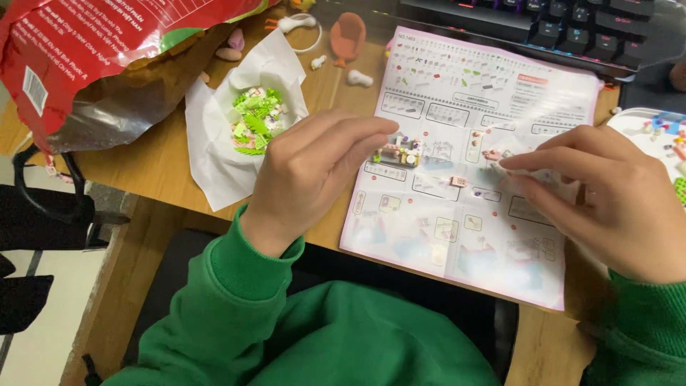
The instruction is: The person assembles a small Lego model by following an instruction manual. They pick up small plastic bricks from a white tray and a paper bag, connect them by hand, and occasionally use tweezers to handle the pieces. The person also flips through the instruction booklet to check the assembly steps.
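A single head-worn camera looks steeply down over the wearer's chest onto the near edge of a wooden desk [157,171]. The view sits close: green sleeves fill the bottom of the frame, and the left hand [307,179] and right hand [607,200] sit just under the lens above a printed instruction sheet [471,214]. The camera faces forward across the desk, catching only the front rows of a keyboard [557,28] along the top edge. A red bag [93,43] crowds the upper left corner, and floor shows down the left side. No second view covers the scene.
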